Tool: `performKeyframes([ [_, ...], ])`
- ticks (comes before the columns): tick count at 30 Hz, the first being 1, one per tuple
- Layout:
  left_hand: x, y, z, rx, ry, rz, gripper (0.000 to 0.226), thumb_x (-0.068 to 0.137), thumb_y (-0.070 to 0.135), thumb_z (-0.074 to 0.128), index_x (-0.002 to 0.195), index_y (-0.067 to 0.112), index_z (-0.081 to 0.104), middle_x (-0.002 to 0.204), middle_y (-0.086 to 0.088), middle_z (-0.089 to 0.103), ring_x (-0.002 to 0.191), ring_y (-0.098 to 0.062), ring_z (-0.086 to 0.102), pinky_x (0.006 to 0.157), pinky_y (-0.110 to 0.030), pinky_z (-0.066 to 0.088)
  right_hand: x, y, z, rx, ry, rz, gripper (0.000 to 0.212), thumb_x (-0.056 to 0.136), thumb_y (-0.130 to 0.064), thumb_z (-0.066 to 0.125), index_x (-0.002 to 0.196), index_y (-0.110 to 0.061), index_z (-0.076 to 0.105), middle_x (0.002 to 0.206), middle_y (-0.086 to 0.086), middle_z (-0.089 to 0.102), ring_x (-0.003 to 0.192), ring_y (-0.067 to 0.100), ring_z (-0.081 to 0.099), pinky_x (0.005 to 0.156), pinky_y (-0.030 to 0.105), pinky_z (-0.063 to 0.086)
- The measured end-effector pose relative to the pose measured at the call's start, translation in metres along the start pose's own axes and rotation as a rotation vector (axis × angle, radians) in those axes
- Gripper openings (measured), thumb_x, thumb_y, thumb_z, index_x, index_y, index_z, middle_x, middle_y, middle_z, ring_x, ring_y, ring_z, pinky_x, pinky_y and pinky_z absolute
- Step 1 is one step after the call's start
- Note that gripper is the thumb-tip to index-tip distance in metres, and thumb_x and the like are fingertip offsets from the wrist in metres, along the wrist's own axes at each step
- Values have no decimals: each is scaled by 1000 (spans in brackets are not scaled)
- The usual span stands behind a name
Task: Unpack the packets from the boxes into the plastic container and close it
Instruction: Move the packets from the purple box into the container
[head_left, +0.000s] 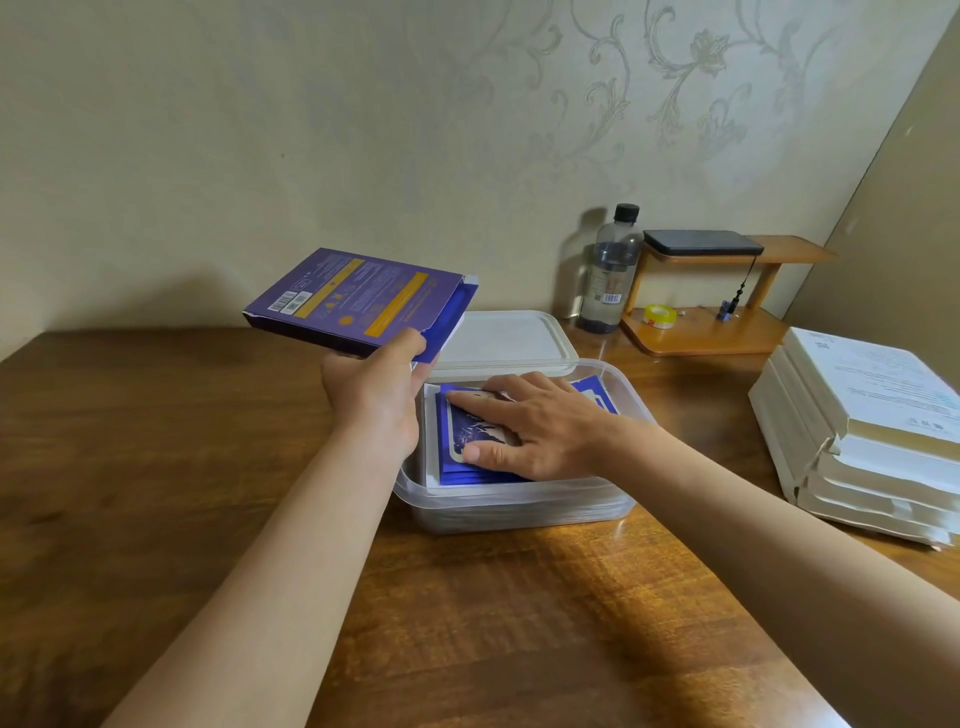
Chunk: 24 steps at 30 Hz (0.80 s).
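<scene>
We see the blue packets (467, 441) stacked inside the clear plastic container (519, 512) on the wooden table (156, 467), our right hand (540, 426) pressing flat on them, fingers straight. Our left hand (374, 395) grips the purple box (353, 301), its flap open, above the table. The white lid (506, 340) lies just behind the container.

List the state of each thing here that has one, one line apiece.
Purple box: end open, held in the air by the left hand.
Plastic container: open, lid off.
Lid: lying flat on the table behind the container.
Packets: stacked in the container, pressed by the right hand with straight fingers.
Bottle: upright, capped.
</scene>
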<state>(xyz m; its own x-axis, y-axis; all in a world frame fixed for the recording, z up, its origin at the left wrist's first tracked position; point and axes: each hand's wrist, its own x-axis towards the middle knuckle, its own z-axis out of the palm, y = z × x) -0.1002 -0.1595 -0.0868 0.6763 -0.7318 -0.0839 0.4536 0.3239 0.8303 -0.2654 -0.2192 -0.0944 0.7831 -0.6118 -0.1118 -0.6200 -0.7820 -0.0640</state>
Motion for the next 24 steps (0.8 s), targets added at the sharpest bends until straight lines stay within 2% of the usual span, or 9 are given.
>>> performKeyframes([
  [6, 0, 0, -2, 7, -6, 1, 50, 88, 3, 76, 130, 13, 51, 113, 4, 64, 102, -15, 67, 84, -36, 63, 3, 2, 2, -38, -23, -8, 83, 79, -90, 20, 153, -52, 7, 155, -3, 33, 140, 26, 32, 112, 51, 29],
  [11, -1, 2, 0, 16, -11, 6, 48, 88, 1, 75, 129, 11, 52, 110, 4, 64, 98, -13, 68, 88, -40, 63, 2, -1, -1, -44, -27, -2, 81, 82, -87, 20, 154, -50, 10, 156, -1, 32, 141, 27, 32, 113, 51, 30],
  [16, -1, 1, -1, 22, -16, 9, 48, 88, 2, 75, 129, 12, 52, 109, 5, 65, 100, -15, 69, 85, -37, 63, -12, 4, -14, 25, 21, -7, 72, 90, -77, 24, 155, -47, 15, 163, 0, 25, 149, 26, 21, 118, 48, 17],
  [20, 1, 0, 0, 33, -25, 10, 42, 89, 1, 75, 123, 13, 54, 106, 5, 66, 91, -9, 71, 86, -38, 63, -25, 20, -20, -2, -45, 34, 77, 84, -83, 25, 153, -54, 9, 165, -4, 18, 151, 27, 16, 118, 55, 15],
  [22, 1, 0, 1, 26, -23, 14, 31, 89, -4, 72, 107, 16, 57, 98, 5, 67, 77, -1, 73, 84, -36, 63, -27, 23, -18, -47, -92, 23, 77, 84, -83, 27, 153, -55, 3, 165, -4, 14, 150, 27, 16, 117, 54, 15],
  [24, 0, 0, 2, 27, -19, 20, 31, 88, -5, 71, 103, 17, 55, 95, 6, 67, 70, 2, 72, 80, -34, 63, -27, 24, -16, -47, -122, 6, 77, 86, -79, 28, 153, -53, 0, 165, -6, 10, 149, 26, 15, 117, 50, 15],
])
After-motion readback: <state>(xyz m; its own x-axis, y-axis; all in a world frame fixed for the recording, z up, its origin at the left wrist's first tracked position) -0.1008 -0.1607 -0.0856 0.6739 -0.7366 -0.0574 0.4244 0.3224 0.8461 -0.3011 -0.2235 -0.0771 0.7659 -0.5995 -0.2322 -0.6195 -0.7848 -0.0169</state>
